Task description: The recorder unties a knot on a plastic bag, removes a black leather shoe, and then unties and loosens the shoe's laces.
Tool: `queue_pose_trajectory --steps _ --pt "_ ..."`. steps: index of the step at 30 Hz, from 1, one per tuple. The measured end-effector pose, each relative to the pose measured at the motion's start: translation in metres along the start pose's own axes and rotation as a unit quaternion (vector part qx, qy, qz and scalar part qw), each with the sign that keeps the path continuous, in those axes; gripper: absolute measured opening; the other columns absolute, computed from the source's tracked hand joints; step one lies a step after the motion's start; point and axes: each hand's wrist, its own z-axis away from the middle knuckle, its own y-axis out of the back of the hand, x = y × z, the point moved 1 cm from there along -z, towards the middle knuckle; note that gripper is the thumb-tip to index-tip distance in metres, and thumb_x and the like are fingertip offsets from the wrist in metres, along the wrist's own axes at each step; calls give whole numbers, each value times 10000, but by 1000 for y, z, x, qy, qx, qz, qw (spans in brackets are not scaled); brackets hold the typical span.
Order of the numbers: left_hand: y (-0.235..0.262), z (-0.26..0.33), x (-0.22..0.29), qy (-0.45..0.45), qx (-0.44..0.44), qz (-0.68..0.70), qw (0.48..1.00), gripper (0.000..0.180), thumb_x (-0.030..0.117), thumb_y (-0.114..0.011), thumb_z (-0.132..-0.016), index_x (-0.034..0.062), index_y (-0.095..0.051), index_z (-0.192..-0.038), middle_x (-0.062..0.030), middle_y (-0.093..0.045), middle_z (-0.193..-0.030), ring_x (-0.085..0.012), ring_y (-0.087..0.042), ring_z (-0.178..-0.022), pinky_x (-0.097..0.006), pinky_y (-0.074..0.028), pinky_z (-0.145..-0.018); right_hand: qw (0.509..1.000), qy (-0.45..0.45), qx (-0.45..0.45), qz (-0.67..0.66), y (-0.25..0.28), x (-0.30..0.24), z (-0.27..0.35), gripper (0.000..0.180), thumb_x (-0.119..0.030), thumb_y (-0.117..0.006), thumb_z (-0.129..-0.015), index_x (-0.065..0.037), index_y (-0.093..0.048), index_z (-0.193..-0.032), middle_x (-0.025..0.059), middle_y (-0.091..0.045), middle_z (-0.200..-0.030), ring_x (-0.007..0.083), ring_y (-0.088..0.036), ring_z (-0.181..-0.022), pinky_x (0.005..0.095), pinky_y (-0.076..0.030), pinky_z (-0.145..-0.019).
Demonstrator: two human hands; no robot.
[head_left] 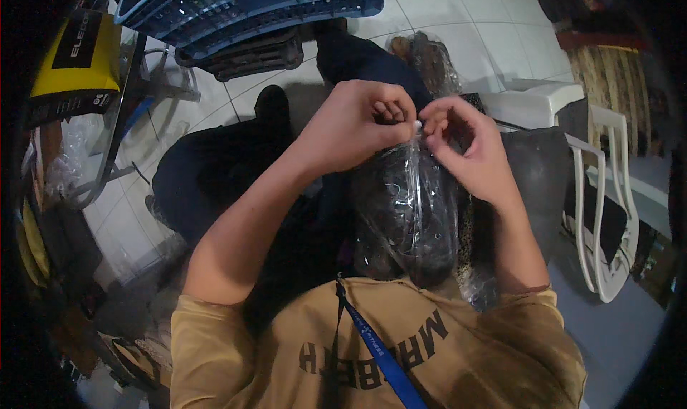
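A clear plastic bag [411, 208] with something dark inside rests on my lap, close to my body. Its gathered neck runs up between my hands in a narrow, shiny crease. My left hand [365, 123] pinches the top of the neck with thumb and forefinger, the other fingers curled in. From the other side, my right hand [469, 148] pinches the same spot, fingers bent. A small white bit [417, 125] shows between the fingertips; what it is I cannot make out. The kind of dark thing in the bag is unclear through the glare.
A blue plastic crate [250, 12] stands ahead, over a black crate [243, 55]. At the right is a white plastic chair [608, 194]. A yellow and black box [75, 55] is at the far left. Another wrapped dark bundle [433, 62] lies on the tiled floor [458, 8].
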Motion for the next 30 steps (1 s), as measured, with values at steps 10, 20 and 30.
queue_pose_trajectory --steps 10,20,30 --pt "10 -1 -1 89 -19 121 988 125 134 -865 -934 43 -815 -1003 21 -757 -887 -50 -661 -845 -246 -527 -819 998 18 43 33 -8 1 -4 145 -75 -840 -883 4 -768 -981 59 -731 -927 107 -628 -771 269 -510 -719" --pt "13 -2 6 75 -83 68 991 148 185 -815 -979 42 -784 -1007 29 -746 -951 -64 -656 -933 -286 -522 -902 963 147 67 216 -6 -11 -15 177 -55 -731 -837 -16 -605 -956 152 -582 -898 347 -639 -759 373 -510 -670" --pt "11 3 0 42 -49 122 990 135 175 -791 -995 55 -736 -1025 64 -673 -918 -35 -600 -899 -256 -493 -863 999 41 8 -24 2 -3 -14 321 -47 -771 -941 -30 -655 -1240 73 -760 -1000 153 -732 -913 293 -562 -803"
